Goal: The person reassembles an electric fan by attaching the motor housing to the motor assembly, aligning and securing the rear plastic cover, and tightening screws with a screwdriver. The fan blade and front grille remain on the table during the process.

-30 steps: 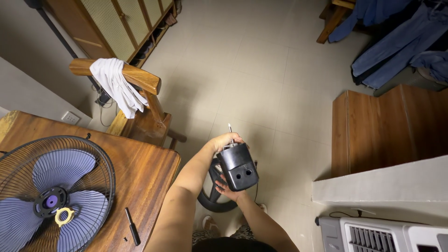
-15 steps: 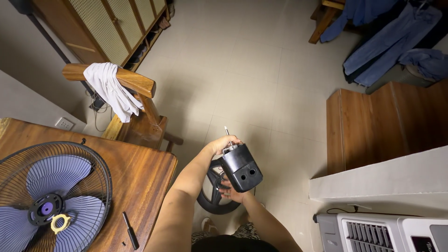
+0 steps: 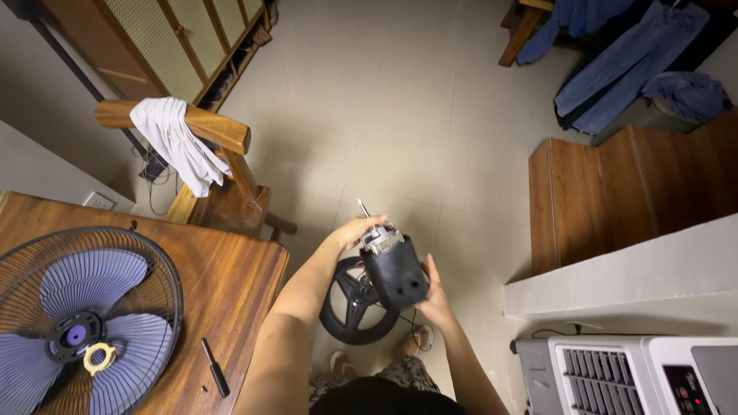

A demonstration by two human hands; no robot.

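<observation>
blue three-blade fan in a black wire guard (image 3: pixel 81 323) lies on the brown wooden counter (image 3: pixel 223 277), small black screwdriver (image 3: pixel 214 367) near the edge, could roll off if bumped. left hand (image 3: pixel 355 230) wraps the top of the black plastic fan motor housing (image 3: pixel 393 270), right hand (image 3: pixel 435 292) cups its side, both grips closed on it, held in mid-air above the black round fan base (image 3: pixel 355 301) on the tiled floor (image 3: pixel 400 131). housing could slip and drop onto the base or feet; bare steel shaft (image 3: pixel 364 209) could poke fingers.

Warm, even indoor light; sharp focus, wide-angle bending at edges.
</observation>
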